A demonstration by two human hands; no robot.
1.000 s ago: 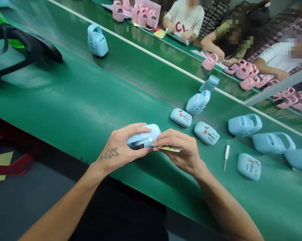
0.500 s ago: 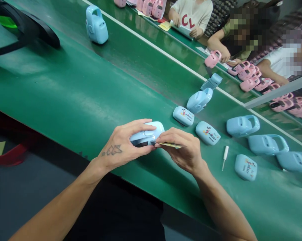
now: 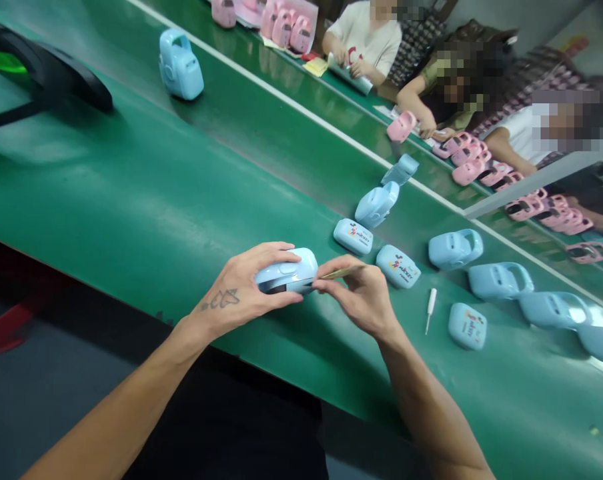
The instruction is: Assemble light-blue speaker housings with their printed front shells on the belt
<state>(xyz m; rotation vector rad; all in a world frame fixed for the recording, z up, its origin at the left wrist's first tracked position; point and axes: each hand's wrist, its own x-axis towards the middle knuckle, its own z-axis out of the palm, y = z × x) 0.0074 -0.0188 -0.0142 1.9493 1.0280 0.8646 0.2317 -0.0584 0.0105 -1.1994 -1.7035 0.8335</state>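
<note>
My left hand grips a light blue plastic case from its left side, thumb below and fingers on top. A dark part shows along the lower side of the case. My right hand pinches a thin, flat yellowish piece at the right end of the case; its tip is near the case's edge. To the right lie blue cases with a Mickey print, another printed one and a third. A white-handled screwdriver lies between the last two.
Blue cases with handles stand to the right, and one at the upper left of the green table. A black object is at far left. People with pink cases sit across.
The view has shifted, so most objects beyond my hands appear further left. The yellowish piece is now tilted upward to the right, and my right hand has turned slightly.
</note>
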